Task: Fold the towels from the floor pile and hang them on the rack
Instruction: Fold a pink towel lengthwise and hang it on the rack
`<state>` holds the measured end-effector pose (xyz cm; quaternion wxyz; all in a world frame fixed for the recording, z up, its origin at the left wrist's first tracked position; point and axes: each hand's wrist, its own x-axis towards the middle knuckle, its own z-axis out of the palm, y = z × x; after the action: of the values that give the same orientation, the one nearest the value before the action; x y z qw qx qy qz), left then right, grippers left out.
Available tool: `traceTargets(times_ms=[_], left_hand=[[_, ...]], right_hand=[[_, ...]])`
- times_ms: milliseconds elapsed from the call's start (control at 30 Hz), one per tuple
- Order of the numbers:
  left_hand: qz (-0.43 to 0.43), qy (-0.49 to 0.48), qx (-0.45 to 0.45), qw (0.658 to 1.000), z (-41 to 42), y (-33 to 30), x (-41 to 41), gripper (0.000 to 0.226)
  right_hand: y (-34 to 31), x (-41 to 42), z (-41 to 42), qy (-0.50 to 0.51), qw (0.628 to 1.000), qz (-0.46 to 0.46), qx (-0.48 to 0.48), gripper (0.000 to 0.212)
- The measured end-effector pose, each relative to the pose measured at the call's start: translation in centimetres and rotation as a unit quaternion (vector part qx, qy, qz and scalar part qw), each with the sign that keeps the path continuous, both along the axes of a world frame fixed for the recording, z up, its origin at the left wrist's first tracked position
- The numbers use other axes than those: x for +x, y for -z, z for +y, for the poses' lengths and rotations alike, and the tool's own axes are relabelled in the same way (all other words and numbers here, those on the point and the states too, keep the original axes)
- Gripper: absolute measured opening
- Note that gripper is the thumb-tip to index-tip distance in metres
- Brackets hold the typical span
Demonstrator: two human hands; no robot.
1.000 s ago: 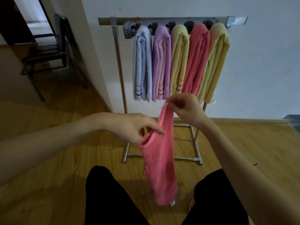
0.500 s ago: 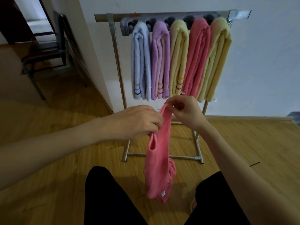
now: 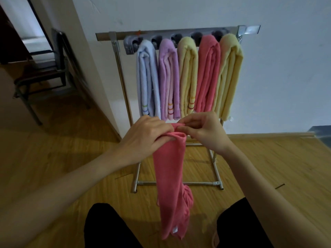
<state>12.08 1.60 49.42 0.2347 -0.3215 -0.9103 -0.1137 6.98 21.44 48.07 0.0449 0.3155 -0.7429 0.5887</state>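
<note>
Right now both hands hold one pink towel (image 3: 170,179) up in the air. The left hand (image 3: 146,138) has its fingers curled over the top edge of the towel and grips it. The right hand (image 3: 202,133) is just beside the left hand, almost touching it, and pinches the same top edge between its thumb and fingers. The towel hangs straight down below the two hands in a long, thin strip. Its bottom end is bunched up a bit, and a small white tag (image 3: 174,230) shows there. The low end hangs between two knees in black pants (image 3: 107,228).

Past the hands stands a metal rack (image 3: 118,56) against a white wall (image 3: 286,68). Five folded towels hang on it side by side, touching each other. Going from the left hand's side to the right hand's side, they are a light blue towel (image 3: 147,81), a purple towel (image 3: 168,81), a yellow towel (image 3: 188,79), another pink towel (image 3: 207,74) and one more yellow towel (image 3: 229,76). Their bottom ends are just above the hands.

Under the hands is a wood floor (image 3: 62,158). Far off past the left hand, a dark chair (image 3: 44,68) stands by a doorway.
</note>
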Motion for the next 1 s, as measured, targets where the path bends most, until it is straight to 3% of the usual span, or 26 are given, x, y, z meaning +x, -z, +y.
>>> traceTargets(times_ms=[267, 700, 800, 1000], left_hand=[[0.061, -0.044, 0.086, 0.994, 0.9, -0.1, -0.2, 0.021], [0.049, -0.086, 0.097, 0.99, 1.7, -0.4, -1.1, 0.017], [0.059, -0.085, 0.097, 0.99, 1.8, -0.8, -1.6, 0.015], [0.06, -0.051, 0.114, 0.99, 1.0, -1.7, -2.0, 0.027]], right_hand=[[-0.7, 0.1, 0.2, -0.031, 0.998, -0.033, -0.047, 0.019], [-1.1, 0.5, 1.0, -0.05, 0.993, -0.086, -0.071, 0.024], [-1.1, 0.4, 0.7, -0.026, 0.996, -0.063, -0.063, 0.029], [-1.8, -0.2, -0.1, -0.008, 0.994, -0.056, -0.095, 0.024]])
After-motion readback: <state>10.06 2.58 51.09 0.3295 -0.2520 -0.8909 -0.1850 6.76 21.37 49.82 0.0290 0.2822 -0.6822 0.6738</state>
